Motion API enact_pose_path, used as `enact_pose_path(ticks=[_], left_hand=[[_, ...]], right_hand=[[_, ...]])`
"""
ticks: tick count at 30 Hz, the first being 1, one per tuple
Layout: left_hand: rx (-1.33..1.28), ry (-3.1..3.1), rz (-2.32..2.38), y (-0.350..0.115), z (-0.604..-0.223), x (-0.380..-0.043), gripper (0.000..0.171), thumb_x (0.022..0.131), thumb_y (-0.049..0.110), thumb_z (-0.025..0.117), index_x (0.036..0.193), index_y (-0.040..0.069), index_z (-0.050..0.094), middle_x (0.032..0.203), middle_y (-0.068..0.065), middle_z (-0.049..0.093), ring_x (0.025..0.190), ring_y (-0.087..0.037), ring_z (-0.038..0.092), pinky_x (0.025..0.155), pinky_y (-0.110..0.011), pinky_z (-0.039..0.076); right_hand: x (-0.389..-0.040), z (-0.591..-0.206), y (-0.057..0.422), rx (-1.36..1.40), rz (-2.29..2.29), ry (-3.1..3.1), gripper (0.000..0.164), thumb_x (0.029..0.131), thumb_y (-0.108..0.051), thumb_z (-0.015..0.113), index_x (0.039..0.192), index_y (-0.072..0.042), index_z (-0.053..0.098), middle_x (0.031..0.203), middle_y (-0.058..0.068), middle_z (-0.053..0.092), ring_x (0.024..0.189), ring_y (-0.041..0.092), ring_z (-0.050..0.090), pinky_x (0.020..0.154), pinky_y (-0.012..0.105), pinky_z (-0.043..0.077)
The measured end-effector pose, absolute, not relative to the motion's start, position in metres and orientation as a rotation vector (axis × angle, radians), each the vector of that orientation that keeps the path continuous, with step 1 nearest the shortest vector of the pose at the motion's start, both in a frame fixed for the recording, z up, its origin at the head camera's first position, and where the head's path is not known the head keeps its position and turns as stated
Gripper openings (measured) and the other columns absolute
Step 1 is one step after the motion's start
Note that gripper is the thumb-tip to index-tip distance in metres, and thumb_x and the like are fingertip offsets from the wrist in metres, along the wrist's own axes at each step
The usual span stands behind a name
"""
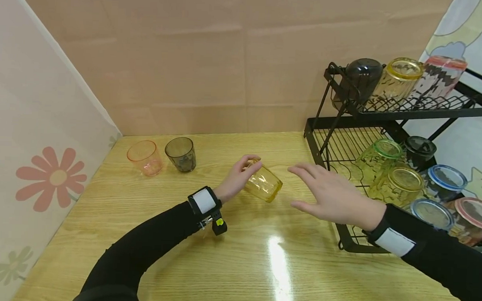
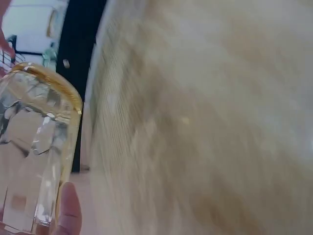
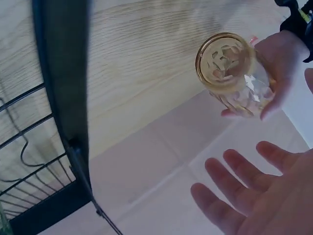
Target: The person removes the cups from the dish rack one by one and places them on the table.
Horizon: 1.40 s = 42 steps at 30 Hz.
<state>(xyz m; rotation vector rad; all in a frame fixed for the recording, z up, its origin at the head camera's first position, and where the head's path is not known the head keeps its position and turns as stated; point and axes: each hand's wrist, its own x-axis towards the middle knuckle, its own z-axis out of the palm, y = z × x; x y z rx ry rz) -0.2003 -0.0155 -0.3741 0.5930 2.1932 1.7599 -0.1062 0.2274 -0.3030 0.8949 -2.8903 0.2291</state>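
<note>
My left hand (image 1: 238, 176) grips a yellow-tinted drinking glass (image 1: 265, 183) over the wood-grain table, fingers and thumb around its upper-left part. The glass lies tilted, its far end pointing down to the right. In the left wrist view, the thumb presses along the side of the patterned glass (image 2: 34, 147). From the right wrist view, a round, thick-ringed end of the glass (image 3: 226, 61) faces the camera. My right hand (image 1: 335, 193) hovers between the glass and the rack, fingers spread and holding nothing.
A black two-tier wire rack (image 1: 329, 122) stands at the right. Upper tier: dark glass (image 1: 363, 77), yellow glass (image 1: 400, 78) and pink glass (image 1: 443, 75). Several coloured glasses fill the lower tier, including a green one (image 1: 380, 155). Back left are a pink glass (image 1: 147, 158) and a grey glass (image 1: 181, 155).
</note>
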Motion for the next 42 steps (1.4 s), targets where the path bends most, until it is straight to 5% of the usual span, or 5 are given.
enact_pose_path(ticks=[22,32,42], left_hand=[[0.774,2.933,0.788,-0.061,-0.364,-0.253,0.056,0.094,0.052,0.056,0.137,0.015,0.05,0.123,-0.016,0.049,0.104,-0.032,0.051,0.082,-0.044,0.046],[0.694,3.085,0.519,-0.069,-0.368,-0.276,0.061,0.091,0.056,0.059,0.135,0.015,0.05,0.127,-0.02,0.047,0.11,-0.04,0.047,0.072,-0.048,0.052],[0.58,3.124,0.392,-0.072,-0.367,-0.292,0.067,0.091,0.057,0.057,0.141,0.014,0.046,0.134,-0.023,0.044,0.12,-0.044,0.043,0.079,-0.051,0.052]], right_hand=[[-0.064,-0.316,0.297,0.723,0.099,-2.816,0.081,0.083,-0.053,0.07,0.146,-0.011,0.043,0.144,0.022,0.039,0.121,0.046,0.045,0.087,0.063,0.041],[-0.054,-0.322,0.328,0.546,0.09,-2.845,0.091,0.081,-0.052,0.073,0.153,-0.016,0.032,0.14,0.027,0.039,0.119,0.05,0.041,0.087,0.067,0.037],[-0.049,-0.326,0.347,0.417,0.066,-2.845,0.092,0.082,-0.053,0.071,0.153,-0.01,0.03,0.141,0.03,0.035,0.119,0.054,0.038,0.088,0.07,0.032]])
